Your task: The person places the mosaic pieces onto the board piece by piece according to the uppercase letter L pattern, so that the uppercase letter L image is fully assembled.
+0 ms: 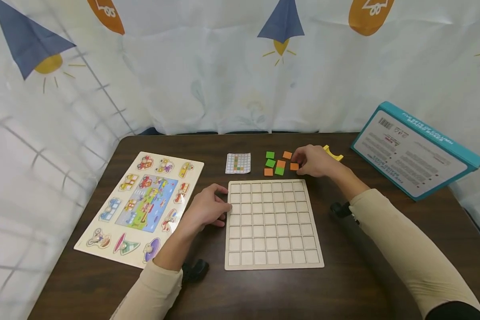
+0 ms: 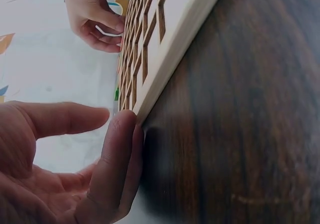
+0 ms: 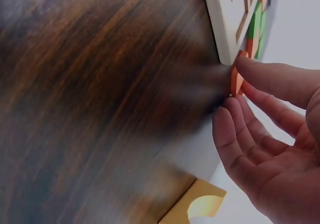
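Observation:
At the table's middle lies a square wooden grid board (image 1: 274,265) with rows of shallow square cells. My left hand (image 1: 208,206) is at its left edge, fingers loosely bent; in the left wrist view a fingertip meets the board's side and the thumb stays apart. Beyond the board's far right corner, my right hand (image 1: 314,161) pinches an orange square tile (image 3: 239,73) between thumb and fingers, low by the table. Several loose tiles lie left of that hand, among them a green tile (image 1: 270,154) and an orange tile (image 1: 268,172).
A small printed pattern card (image 1: 231,169) lies behind the board. To the left is a picture puzzle board (image 1: 104,222) with vehicles and toys. A yellow arched block (image 1: 333,154) sits behind my right hand. A teal-edged box (image 1: 416,151) leans at the right, before a patterned curtain (image 1: 224,66).

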`<action>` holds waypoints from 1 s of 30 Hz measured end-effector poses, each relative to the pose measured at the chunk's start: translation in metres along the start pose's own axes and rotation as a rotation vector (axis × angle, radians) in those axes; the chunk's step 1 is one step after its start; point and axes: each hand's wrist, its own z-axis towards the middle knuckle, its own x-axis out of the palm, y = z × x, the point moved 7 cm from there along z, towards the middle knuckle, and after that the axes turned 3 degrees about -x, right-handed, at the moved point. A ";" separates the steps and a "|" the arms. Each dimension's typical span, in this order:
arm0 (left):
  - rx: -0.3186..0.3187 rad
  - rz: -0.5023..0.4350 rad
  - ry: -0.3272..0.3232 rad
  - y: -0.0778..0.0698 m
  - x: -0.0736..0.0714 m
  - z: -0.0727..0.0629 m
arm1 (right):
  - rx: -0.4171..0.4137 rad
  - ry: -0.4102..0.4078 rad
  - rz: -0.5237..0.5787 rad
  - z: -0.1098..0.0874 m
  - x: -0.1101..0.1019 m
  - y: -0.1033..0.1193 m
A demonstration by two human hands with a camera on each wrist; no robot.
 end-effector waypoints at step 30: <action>0.021 -0.004 -0.059 0.001 0.003 0.004 | 0.034 -0.023 0.012 0.007 0.001 -0.002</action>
